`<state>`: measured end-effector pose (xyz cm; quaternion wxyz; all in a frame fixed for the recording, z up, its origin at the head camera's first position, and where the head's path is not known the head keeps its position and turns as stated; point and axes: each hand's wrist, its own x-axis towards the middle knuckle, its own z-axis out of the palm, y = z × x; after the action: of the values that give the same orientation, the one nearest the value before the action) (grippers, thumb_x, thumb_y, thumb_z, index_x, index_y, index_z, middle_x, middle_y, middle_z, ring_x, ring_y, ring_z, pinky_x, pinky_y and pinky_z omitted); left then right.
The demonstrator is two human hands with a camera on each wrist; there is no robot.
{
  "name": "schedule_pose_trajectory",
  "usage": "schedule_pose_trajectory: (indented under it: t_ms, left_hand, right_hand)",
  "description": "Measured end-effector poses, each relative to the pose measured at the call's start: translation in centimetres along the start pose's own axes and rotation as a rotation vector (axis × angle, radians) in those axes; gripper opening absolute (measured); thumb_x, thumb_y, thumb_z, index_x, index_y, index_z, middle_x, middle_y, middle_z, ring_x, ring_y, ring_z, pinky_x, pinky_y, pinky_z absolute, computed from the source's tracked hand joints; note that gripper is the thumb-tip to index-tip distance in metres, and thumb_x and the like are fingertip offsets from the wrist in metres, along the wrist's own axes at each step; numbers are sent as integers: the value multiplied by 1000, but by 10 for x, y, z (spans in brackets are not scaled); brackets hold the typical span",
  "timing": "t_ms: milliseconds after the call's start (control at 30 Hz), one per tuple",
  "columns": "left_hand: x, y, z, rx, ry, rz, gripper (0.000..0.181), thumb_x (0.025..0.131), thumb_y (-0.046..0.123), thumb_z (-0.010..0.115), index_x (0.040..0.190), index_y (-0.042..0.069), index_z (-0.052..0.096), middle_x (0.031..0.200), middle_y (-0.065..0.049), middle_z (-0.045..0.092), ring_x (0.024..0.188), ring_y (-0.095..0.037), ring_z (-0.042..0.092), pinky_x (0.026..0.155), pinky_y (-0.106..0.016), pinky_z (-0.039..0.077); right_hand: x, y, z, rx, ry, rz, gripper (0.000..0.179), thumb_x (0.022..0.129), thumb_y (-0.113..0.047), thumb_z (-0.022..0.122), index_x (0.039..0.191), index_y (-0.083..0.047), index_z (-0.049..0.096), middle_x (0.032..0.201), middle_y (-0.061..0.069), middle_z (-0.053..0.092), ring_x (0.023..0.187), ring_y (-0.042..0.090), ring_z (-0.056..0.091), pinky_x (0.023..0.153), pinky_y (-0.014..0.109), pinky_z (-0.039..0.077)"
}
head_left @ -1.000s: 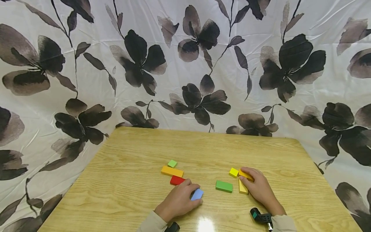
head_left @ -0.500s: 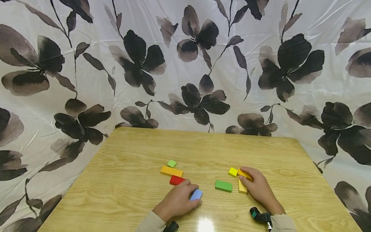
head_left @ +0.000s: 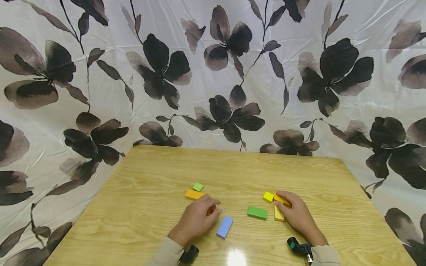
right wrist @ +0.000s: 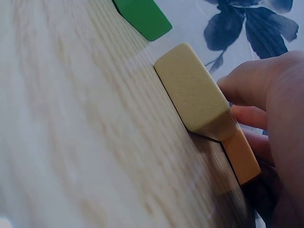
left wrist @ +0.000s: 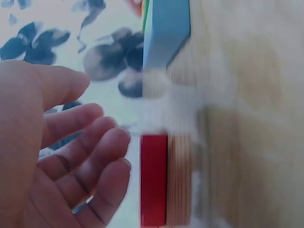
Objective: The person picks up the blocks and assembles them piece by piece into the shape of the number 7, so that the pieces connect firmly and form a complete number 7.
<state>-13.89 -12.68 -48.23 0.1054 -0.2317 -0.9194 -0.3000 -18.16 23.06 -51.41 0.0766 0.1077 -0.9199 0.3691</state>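
Table [head_left: 159, 162] underneath left hand [head_left: 194, 220], thumb and fingers loosely parted above partly hidden red block [left wrist: 153, 180]; blue block [head_left: 225, 227] just beside thumb; orange bar [head_left: 194, 194] and light green cube [head_left: 198, 187] beyond fingers. Right hand [head_left: 300, 215]: thumb and fingers curled round orange block [head_left: 282, 200], thumb against pale yellow block [right wrist: 192, 90]; yellow cube [head_left: 268, 197] just left of fingertips; green block [head_left: 257, 212] left of thumb, between the 2 hands.

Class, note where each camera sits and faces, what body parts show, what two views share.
Head: worn there, facing forward and down; shows table, left hand, right hand, sleeves.
Left wrist: worn there, facing the red block; left hand shows.
Right wrist: worn there, facing the pale yellow block; right hand shows.
Shared by head, left wrist: blue block.
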Motion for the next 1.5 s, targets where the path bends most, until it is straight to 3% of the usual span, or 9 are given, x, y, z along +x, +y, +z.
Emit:
schedule_pose_trajectory:
  t_ms: [267,533,867,1267,1500]
  left_hand:
    - [1,-26,-12,-3,136,-90,20,95,23,70,113,14,75,93,13,60,69,-3,49,61,-23,46]
    - [-1,-46,-23,-23,190,-135,18,95,19,71,111,12,75,95,11,61,75,-5,54,69,-28,51]
    - [-2,-62,-28,-37,168,-195,17,96,17,71,111,12,75,96,8,62,80,-6,58,74,-29,53]
    - [7,-81,-36,-62,132,-233,20,96,18,71,114,11,75,97,3,61,85,-12,57,80,-37,52]
    - [12,-92,-39,-113,67,-247,19,94,17,73,112,12,74,100,2,61,90,-12,60,87,-39,52]
  right_hand:
    - [-1,1,-3,-3,-4,-11,44,100,-31,65,135,-5,62,139,18,57,131,42,45,105,63,34]
    - [-2,3,-6,0,-3,-6,44,100,-33,64,136,-6,62,139,17,57,131,41,46,105,62,35]
    - [-2,4,-3,4,-2,-14,45,100,-34,64,136,-6,62,138,17,58,131,40,46,104,62,36]
    - [1,3,1,15,-7,-5,44,100,-33,64,135,-6,62,139,16,57,132,40,46,105,62,35]
    - [1,5,2,32,5,3,43,99,-32,66,134,-8,64,138,14,58,132,39,46,106,61,35]
